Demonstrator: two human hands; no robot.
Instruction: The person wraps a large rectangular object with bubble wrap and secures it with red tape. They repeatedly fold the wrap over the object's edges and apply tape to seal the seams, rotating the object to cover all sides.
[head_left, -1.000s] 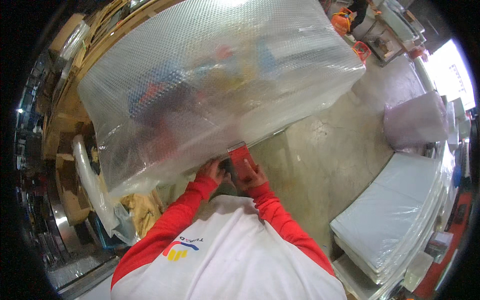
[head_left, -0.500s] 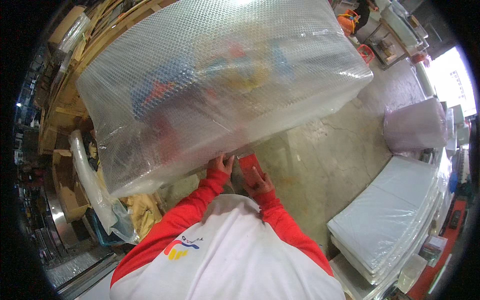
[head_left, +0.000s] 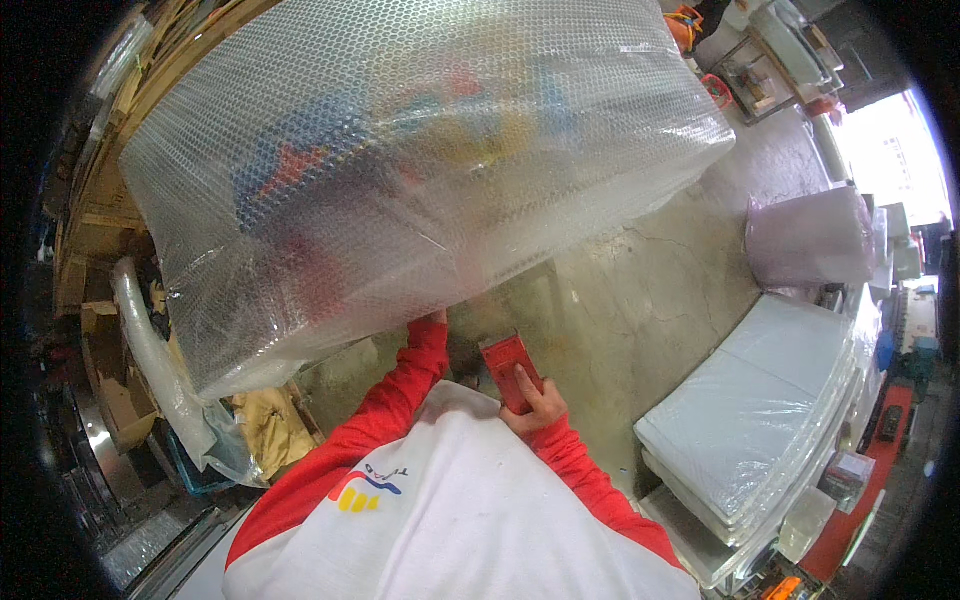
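A large box-like object wrapped in bubble wrap [head_left: 400, 200] fills the space before me, blurred red, blue and yellow shapes showing through it. My left hand [head_left: 438, 316] reaches under its near lower edge; only a sliver by the cuff shows, and the fingers are hidden. Right of that, clear of the wrap, my right hand [head_left: 536, 403] grips a red, flat, rectangular hand-held tool [head_left: 510, 367]. Its far end has a narrow, darker edge; the exact kind is unclear. The thumb lies along the tool's face.
Plastic-covered pale sheets [head_left: 745, 420] are stacked at the right, with a pinkish wrapped roll [head_left: 810, 240] beyond. At left lie a clear plastic roll [head_left: 150, 350], brown crumpled material [head_left: 272, 430] and wooden framing [head_left: 105, 215]. Concrete floor [head_left: 620, 330] runs between. Part of another person [head_left: 708, 22] shows far right.
My left hand has slid forward beneath the wrapped object's edge, out of sight. My right hand has drawn back and right with the red tool. The whole view has shifted slightly.
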